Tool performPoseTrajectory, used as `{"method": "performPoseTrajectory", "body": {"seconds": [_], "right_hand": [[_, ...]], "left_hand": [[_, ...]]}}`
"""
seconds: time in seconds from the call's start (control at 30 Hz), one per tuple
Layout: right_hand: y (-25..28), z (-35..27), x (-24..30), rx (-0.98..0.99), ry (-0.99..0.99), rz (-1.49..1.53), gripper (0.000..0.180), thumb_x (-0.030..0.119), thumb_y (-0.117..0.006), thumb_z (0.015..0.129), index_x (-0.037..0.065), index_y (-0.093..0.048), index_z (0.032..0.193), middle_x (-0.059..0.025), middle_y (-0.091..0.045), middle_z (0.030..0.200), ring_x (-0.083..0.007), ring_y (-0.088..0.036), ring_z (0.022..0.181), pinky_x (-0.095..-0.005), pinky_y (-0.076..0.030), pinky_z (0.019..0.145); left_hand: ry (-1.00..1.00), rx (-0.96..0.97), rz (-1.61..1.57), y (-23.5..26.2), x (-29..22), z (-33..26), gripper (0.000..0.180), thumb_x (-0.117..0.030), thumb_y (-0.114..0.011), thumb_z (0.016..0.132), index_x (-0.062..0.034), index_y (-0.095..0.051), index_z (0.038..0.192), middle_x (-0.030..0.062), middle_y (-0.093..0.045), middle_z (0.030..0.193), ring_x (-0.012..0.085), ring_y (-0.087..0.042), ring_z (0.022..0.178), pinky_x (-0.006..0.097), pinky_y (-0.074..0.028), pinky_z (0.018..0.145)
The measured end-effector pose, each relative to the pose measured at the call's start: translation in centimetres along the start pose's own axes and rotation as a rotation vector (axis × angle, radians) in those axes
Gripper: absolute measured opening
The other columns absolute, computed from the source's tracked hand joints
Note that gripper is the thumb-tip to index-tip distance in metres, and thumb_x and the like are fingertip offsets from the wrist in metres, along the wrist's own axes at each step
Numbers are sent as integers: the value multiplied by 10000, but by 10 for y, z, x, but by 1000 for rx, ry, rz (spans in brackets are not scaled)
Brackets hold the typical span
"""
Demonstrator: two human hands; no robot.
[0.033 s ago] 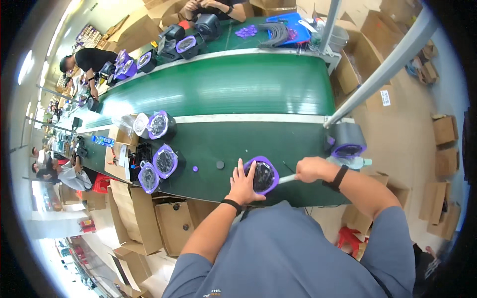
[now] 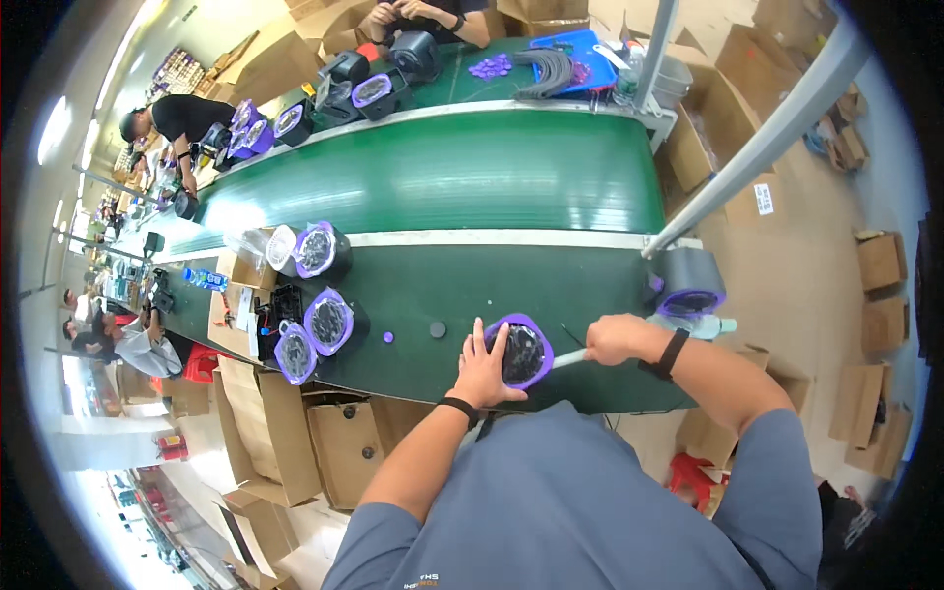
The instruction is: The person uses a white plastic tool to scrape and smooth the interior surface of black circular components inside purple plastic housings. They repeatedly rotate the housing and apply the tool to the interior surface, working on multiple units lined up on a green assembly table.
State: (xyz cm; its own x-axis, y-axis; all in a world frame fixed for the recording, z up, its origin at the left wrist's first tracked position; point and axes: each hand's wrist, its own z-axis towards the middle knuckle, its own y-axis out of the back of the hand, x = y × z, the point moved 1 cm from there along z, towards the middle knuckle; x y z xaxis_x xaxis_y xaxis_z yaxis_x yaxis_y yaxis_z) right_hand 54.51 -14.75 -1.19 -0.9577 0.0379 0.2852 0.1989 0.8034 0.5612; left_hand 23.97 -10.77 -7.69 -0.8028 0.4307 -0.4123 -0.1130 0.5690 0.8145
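Note:
Close to the table's near edge lies a round-cornered unit (image 2: 528, 355) with a purple rim and a dark face under what looks like clear film. My left hand (image 2: 478, 374) rests against its left side, fingers spread, index finger on the rim and thumb along the near edge. To its right, my right hand (image 2: 614, 340) is closed round a pale rod (image 2: 568, 360), whose far end meets the unit's right rim. What the rod's tip is like cannot be made out. A dark grey disc (image 2: 438, 329) and a small purple cap (image 2: 388, 337) lie left of my hands.
Several similar purple-rimmed units (image 2: 328, 322) stand at left, beside a cardboard box (image 2: 232, 323). A grey unit (image 2: 687, 280) and a pale bottle (image 2: 710, 324) sit at right, by a metal post (image 2: 757, 138). Beyond runs a green conveyor (image 2: 433, 167), with co-workers across it.

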Motion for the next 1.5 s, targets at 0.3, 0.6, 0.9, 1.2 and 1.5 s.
{"method": "performPoseTrajectory", "body": {"seconds": [0.3, 0.6, 0.9, 1.2, 1.5], "right_hand": [[29, 16, 6, 87, 90, -158, 344, 400, -682, 1004, 114, -832, 1122, -180, -802, 1159, -407, -755, 1095, -533, -612, 914], [-31, -1, -7, -15, 90, 104, 351, 400, -656, 1027, 106, -835, 1098, -182, -799, 976, -421, -756, 970, -546, -595, 858], [-30, 3, -5, 32, 44, 170, 323, 376, -664, 1029, 103, -829, 1083, -193, -791, 975, -429, -759, 992, -569, -596, 839], [-33, -12, 42, 78, -247, 367, 338, 343, -658, 1046, 50, -820, 1095, -253, -785, 1043, -456, -761, 1007, -569, -593, 887], [-79, 15, -20, -42, 90, 368, 310, 379, -658, 1045, 116, -822, 1049, -168, -771, 901, -416, -738, 907, -559, -562, 792]], "left_hand": [[-121, -166, -139, -16, 10, 3, 1521, -519, -1036, 554, -120, -179, 1746, 367, -34, 1746, 630, -287, 1489, 656, -340, 1248], [121, -640, -617, -57, 23, 29, 427, -254, -640, 1078, -25, -636, 1439, 228, -636, 1406, 417, -613, 1297, 486, -478, 1130], [274, -721, -675, -66, 22, 35, 284, -217, -614, 1107, -36, -714, 1303, 195, -730, 1247, 373, -703, 1149, 452, -551, 1021], [318, -683, -683, -67, 24, 38, 271, -232, -598, 1120, -52, -708, 1290, 179, -728, 1246, 364, -700, 1150, 456, -548, 1020], [328, -658, -736, -71, 26, 36, 283, -239, -550, 1137, -44, -695, 1282, 172, -731, 1222, 359, -700, 1134, 451, -544, 1018]]}}
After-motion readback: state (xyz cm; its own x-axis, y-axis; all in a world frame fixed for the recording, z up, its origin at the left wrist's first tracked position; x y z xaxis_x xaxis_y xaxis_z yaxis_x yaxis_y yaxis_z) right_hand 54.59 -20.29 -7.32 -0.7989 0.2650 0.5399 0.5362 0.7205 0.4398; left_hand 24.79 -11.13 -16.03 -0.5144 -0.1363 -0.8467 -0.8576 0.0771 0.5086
